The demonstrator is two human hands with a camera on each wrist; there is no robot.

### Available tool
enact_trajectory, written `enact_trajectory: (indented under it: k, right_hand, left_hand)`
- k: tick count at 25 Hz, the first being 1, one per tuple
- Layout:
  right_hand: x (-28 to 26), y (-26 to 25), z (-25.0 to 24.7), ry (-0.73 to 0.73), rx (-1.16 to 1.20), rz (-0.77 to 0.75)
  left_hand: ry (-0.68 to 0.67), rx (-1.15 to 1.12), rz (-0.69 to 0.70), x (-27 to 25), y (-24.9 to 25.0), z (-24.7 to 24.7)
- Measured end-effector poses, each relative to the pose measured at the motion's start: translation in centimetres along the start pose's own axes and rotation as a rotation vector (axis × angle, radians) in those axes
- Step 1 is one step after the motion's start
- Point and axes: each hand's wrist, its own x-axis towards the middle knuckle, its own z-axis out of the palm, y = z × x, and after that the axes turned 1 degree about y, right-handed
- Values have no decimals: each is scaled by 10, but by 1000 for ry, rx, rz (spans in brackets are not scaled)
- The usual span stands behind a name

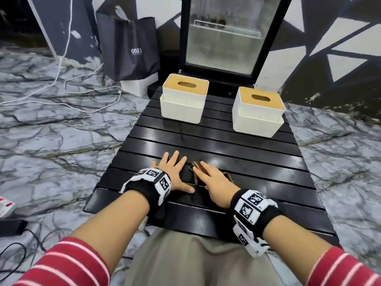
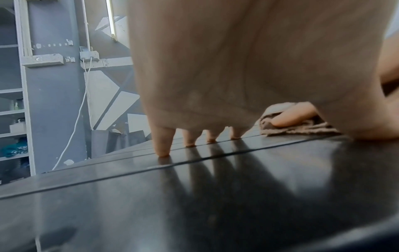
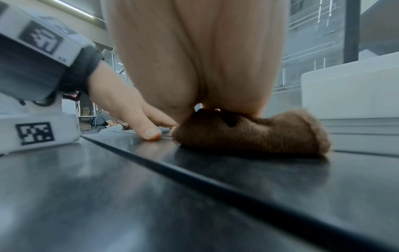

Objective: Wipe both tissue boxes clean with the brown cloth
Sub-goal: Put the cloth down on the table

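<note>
Two white tissue boxes with wooden lids stand at the far end of the black slatted table (image 1: 226, 145), the left box (image 1: 183, 100) and the right box (image 1: 257, 112) well apart. Near the front edge, my right hand (image 1: 212, 180) lies flat on the crumpled brown cloth (image 1: 195, 165), its fingers straight. In the right wrist view the palm (image 3: 205, 68) presses the cloth (image 3: 248, 134) onto the slats. My left hand (image 1: 175, 168) rests beside the cloth, fingers spread, with its fingertips (image 2: 162, 151) on the table. The cloth (image 2: 302, 127) sits just to their right.
A glass-door fridge (image 1: 226, 34) stands right behind the table. A black paper bag (image 1: 132, 48) leans to its left. White cables (image 1: 82, 89) trail over the marble floor, and a dark device (image 1: 10, 226) lies at the lower left.
</note>
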Motion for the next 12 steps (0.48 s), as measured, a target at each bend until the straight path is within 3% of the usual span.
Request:
enact_trajectory:
  k: [5,12]
  right_hand:
    - [19,5,-10,20,56,142]
    - [8,-22,3,6,83,27]
  left_hand:
    - [-7,-15,-6,1,0,1]
    - [8,-7,5,2,-1,2]
